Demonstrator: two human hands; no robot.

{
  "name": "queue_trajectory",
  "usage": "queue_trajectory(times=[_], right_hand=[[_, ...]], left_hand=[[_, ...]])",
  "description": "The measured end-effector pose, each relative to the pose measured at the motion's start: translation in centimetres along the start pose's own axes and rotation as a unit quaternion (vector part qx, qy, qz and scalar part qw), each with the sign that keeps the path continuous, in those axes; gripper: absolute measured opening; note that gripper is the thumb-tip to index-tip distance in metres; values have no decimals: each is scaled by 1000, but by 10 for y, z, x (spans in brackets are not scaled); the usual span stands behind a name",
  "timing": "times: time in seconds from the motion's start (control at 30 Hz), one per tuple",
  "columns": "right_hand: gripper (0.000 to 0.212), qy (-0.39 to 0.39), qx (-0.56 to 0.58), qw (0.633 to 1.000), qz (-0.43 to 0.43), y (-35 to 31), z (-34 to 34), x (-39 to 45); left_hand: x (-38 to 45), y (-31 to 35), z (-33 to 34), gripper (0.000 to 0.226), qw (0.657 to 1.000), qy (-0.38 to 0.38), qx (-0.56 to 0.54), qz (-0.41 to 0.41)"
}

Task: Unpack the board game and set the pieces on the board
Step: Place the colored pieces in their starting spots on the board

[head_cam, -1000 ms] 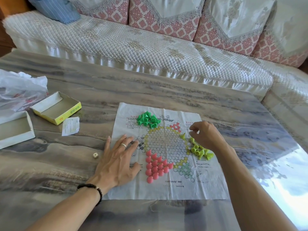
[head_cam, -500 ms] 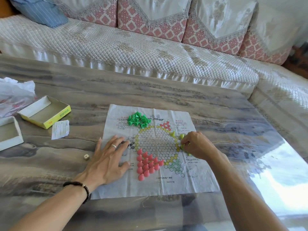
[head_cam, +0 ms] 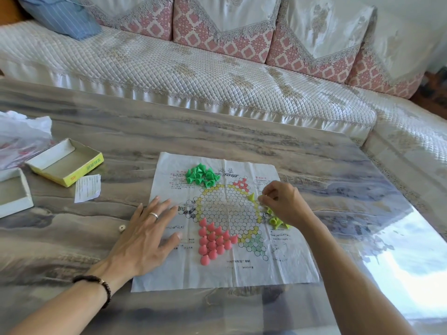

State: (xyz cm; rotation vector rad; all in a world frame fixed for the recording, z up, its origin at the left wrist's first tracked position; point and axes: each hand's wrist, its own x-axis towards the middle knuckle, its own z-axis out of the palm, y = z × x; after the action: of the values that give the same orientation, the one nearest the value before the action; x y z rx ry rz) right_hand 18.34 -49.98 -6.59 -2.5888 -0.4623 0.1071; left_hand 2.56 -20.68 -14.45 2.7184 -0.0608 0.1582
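Past my worktop, a marbled grey table (head_cam: pixel 242 131), I see a quilted white sofa (head_cam: pixel 193 76) running along the far side and round to the right. Pink-patterned back cushions (head_cam: pixel 217 32) with pale lace-edged covers line it, and a blue striped cushion (head_cam: pixel 60 18) sits at its left end. A crumpled plastic bag (head_cam: pixel 21 134) lies at the table's left edge.
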Motion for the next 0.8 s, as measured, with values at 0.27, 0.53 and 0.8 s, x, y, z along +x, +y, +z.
queue_trajectory(times=[0.27, 0.53, 0.8], right_hand=[[16, -8, -112, 994, 2, -4, 20, 7], [9, -22, -135, 990, 27, -3, 30, 15], [21, 46, -99, 993, 48, 2, 13, 16]], left_hand=[[-3, -8, 4, 75, 999, 42, 21, -1], [-3, -6, 5, 73, 998, 40, 42, -8], [-2, -7, 5, 72, 998, 33, 48, -14]])
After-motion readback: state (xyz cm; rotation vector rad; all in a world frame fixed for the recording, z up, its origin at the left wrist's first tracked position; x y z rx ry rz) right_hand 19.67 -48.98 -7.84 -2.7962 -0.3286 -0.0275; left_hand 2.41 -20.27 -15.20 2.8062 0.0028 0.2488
